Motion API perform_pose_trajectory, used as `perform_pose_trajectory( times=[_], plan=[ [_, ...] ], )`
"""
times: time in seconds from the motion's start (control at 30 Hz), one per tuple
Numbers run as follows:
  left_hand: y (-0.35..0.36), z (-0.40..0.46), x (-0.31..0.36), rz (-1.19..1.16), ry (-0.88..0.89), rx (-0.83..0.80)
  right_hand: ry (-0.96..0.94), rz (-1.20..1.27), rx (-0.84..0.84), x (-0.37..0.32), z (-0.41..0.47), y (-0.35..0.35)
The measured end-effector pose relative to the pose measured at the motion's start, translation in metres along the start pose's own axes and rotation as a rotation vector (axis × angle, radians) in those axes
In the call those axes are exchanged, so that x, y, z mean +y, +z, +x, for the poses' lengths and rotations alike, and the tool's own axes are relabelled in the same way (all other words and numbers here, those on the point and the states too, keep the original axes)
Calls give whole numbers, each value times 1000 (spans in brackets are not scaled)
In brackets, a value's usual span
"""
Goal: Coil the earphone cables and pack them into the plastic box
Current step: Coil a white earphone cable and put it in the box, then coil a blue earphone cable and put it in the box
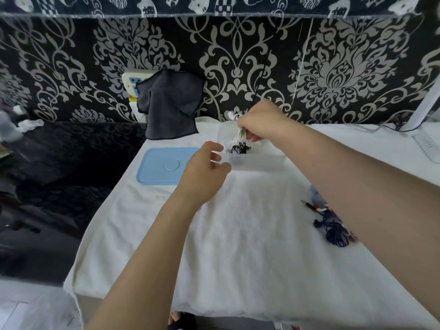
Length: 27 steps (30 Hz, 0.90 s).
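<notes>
A clear plastic box (266, 160) stands at the far middle of the white-covered table. Inside it lies a coiled black earphone cable (240, 148). My right hand (259, 122) hovers over the box and pinches a small white coiled earphone cable (241, 133) just above the black one. My left hand (207, 167) is at the box's left wall, fingers loosely curved beside it; whether it touches the wall is unclear. A dark blue earphone cable (333, 232) lies in a loose bundle on the right of the table, partly hidden by my right forearm.
The box's light blue lid (157, 166) lies flat to the left of the box. A dark grey cloth (170, 106) hangs at the back over a white power strip (132, 82). A white lamp base (428, 144) stands at the far right. The table's left edge drops to a dark seat.
</notes>
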<state>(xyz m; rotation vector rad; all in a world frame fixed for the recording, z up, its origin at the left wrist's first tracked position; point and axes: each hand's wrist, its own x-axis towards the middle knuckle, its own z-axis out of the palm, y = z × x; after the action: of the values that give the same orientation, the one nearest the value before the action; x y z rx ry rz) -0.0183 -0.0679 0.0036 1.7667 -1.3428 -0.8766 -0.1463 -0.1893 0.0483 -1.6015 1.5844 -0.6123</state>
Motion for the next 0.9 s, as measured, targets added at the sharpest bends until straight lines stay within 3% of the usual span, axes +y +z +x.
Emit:
perform_pose_trajectory(
  times=[0.3, 0.43, 0.67, 0.77, 0.9],
  plan=[
    [5, 4, -9, 139, 30, -57, 11, -497, -134, 14, 20, 48],
    [8, 3, -11, 173, 52, -94, -27, -417, -126, 17, 18, 38],
    [25, -5, 3, 251, 134, -152, -100, 138, 130, 36, -42, -30],
    [39, -15, 7, 277, 159, -222, -41, 126, 209, 66, -84, -46],
    [51, -24, 7, 359, 151, -302, 18, -86, 283, 112, -121, -54]
  ],
)
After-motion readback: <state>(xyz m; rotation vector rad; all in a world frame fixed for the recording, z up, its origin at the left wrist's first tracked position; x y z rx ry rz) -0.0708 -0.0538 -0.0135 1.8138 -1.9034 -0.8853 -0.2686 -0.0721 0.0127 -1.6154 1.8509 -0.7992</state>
